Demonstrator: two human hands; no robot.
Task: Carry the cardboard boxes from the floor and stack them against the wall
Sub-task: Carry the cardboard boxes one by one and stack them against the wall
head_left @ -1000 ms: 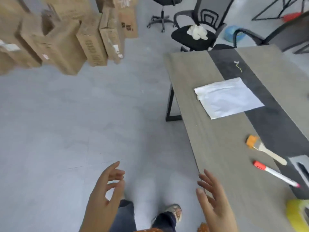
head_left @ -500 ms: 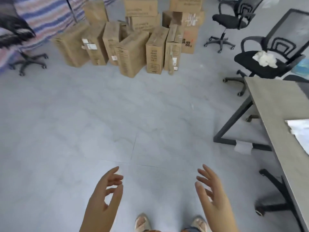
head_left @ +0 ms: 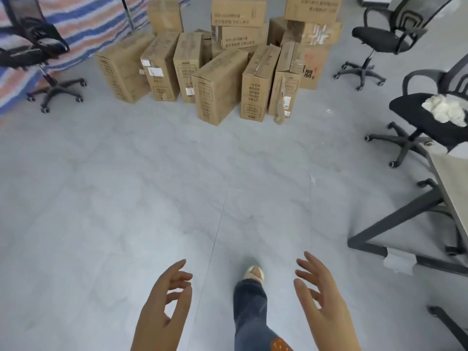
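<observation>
Head view looks down across a grey tiled floor (head_left: 126, 198) toward a cluster of cardboard boxes (head_left: 220, 64) at the far side, well apart from the person. Six boxes stand upright in the front row, long axis vertical, narrow printed faces turned toward the near side; the fourth from the left (head_left: 219, 88) sits turned a little, its corner pointing forward and nearer than its neighbours. Behind them more boxes lie flat and stacked, long axis running left to right, with print on their near faces. A striped tarp (head_left: 76, 29) hangs at the far left behind the boxes.

A black office chair (head_left: 35, 54) stands at the far left, another (head_left: 379, 39) at the far right, and a third (head_left: 430, 117) at the right carries a crumpled white cloth (head_left: 445, 110) on its seat. A corner of the counter (head_left: 453, 188) juts in at the right edge on a dark metal frame.

A leg in blue jeans (head_left: 250, 310) steps forward, its shoe (head_left: 254, 272) on the floor. Near the bottom, the left hand (head_left: 164, 310) and the right hand (head_left: 321, 302) are raised, palms facing each other, fingers loosely spread; neither grip holds anything.
</observation>
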